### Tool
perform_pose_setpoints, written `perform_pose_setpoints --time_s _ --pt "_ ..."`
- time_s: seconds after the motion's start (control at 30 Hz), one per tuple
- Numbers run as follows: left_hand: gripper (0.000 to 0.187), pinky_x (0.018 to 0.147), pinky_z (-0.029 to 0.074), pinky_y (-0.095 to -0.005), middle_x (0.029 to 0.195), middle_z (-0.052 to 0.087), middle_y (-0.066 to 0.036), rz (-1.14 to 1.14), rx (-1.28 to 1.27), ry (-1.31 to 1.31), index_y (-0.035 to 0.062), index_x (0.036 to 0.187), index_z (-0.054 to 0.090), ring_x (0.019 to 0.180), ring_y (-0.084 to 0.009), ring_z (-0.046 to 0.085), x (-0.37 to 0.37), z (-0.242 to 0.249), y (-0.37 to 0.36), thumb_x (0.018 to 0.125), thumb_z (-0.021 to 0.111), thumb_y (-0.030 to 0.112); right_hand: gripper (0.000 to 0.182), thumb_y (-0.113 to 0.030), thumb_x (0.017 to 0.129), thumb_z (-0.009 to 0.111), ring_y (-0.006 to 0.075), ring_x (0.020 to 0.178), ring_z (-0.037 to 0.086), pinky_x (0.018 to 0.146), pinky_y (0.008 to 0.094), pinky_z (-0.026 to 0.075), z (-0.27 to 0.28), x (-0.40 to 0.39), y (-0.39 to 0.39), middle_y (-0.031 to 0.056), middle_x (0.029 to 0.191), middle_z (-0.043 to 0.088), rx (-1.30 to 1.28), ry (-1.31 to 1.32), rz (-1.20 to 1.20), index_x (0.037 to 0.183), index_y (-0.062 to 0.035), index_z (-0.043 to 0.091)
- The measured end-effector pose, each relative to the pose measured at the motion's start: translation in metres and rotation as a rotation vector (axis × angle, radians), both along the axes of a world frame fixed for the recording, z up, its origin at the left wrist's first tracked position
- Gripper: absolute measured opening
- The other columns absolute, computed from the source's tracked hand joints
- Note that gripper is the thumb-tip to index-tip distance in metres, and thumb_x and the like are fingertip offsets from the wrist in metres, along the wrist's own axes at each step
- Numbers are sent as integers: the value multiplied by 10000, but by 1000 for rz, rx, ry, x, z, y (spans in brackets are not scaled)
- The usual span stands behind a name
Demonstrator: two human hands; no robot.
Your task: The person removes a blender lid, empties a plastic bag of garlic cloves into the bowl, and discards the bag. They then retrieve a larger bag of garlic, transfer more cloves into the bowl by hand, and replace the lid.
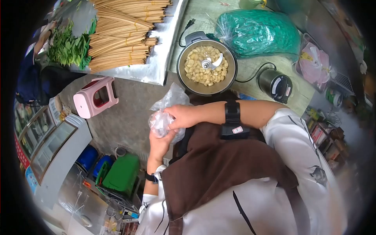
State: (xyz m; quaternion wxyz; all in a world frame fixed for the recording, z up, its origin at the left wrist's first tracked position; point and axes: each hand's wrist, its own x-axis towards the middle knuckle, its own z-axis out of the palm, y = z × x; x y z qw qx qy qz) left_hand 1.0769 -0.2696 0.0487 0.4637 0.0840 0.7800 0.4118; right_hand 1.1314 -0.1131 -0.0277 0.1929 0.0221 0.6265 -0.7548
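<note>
Both hands are closed on a crumpled clear plastic bag point(173, 96) held in front of my apron. My right hand point(183, 116) reaches across from the right and grips its middle. Just below, my left hand point(158, 143) wraps around the bunched lower part. What the bag holds, if anything, I cannot make out. Beyond the hands, on the table, stands a food chopper bowl point(182, 80) of metal. Pale peeled cloves that look like garlic point(197, 70) fill it around a chopping blade point(216, 62). The chopper's dark motor head point(275, 86) sits to the right with its cord.
Bundles of wooden skewers point(121, 35) and leafy greens point(70, 47) lie on a metal table at the upper left. A big green plastic bag point(258, 33) is behind the bowl. A pink stool point(88, 102) and green bin point(122, 174) stand on the floor. Another person's arm point(41, 41) shows far left.
</note>
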Motion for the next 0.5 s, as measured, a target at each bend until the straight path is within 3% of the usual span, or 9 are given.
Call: perform_pose_setpoints --time_s 0.13,0.2,0.3,0.4,0.43,0.5 --pt "286 781 456 -288 967 622 -62 306 21 -81 -13 1045 580 862 -150 582 0 -21 -26 767 608 46 458 -240 711 681 278 849 577 733 352 450 -1 2 -1 165 915 592 -48 33 114 1048 19 511" --pt "296 777 461 -297 963 623 -75 396 -3 -145 -21 1033 584 865 -165 588 1 -23 -33 741 598 25 500 -261 707 689 280 881 570 762 357 448 1 5 3 170 949 585 -51 91 153 1080 18 509" --pt "342 779 464 -313 983 611 -90 460 -58 -242 -22 1055 561 889 -189 588 1 -23 -39 716 589 20 641 -277 695 695 291 1048 509 869 364 414 1 6 17 198 1164 488 19 59 230 1221 -17 436" --pt "414 790 465 -329 1030 592 -99 450 -91 -339 -16 1117 517 924 -208 580 2 -20 -41 716 592 53 803 -259 682 699 310 1190 400 961 375 356 1 17 25 202 1350 300 428 274 21 1348 -77 289" --pt "412 788 471 -329 1028 597 -102 488 -59 -373 -25 1112 524 919 -209 586 3 -14 -32 714 595 56 910 -237 672 699 340 1270 286 1014 386 296 5 14 28 187 1433 121 349 216 137 1399 -118 164" --pt "438 809 469 -337 1057 588 -110 540 45 -462 -30 1137 508 940 -217 582 3 -16 -31 720 592 73 922 -233 674 700 342 1262 297 1013 381 300 3 14 17 192 1428 146 191 254 152 1402 -106 148"
